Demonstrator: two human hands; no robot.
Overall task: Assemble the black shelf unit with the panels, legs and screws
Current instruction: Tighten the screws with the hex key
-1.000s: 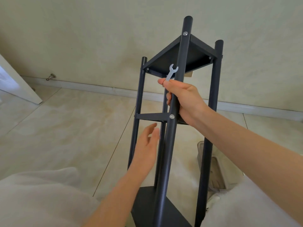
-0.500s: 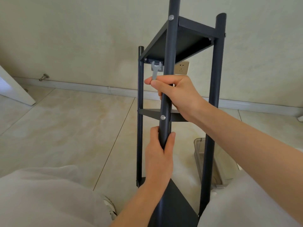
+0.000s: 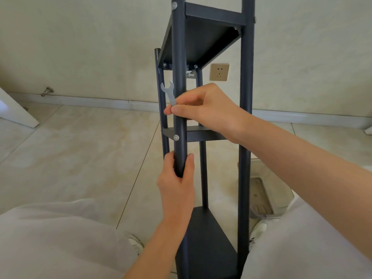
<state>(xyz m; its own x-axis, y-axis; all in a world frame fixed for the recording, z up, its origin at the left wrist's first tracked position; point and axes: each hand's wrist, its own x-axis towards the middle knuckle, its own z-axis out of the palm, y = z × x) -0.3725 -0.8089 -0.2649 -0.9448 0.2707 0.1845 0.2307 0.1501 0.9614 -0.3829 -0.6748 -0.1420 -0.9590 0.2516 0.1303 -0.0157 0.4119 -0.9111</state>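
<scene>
black shelf unit (image 3: 203,41) upright; left hand (image 3: 177,186) grips its near leg (image 3: 179,97), right hand (image 3: 209,111) fingertips pinching a small wrench (image 3: 169,92).

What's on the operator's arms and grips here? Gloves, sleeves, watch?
Left grip and right grip are bare hands: no gloves, rings or watch visible. Both forearms are bare, with no sleeve in frame. Light grey trousers cover the legs.

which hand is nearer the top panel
Right. The right hand pinches the wrench between the top panel and the middle shelf; the left hand grips the front leg below the middle shelf.
</scene>
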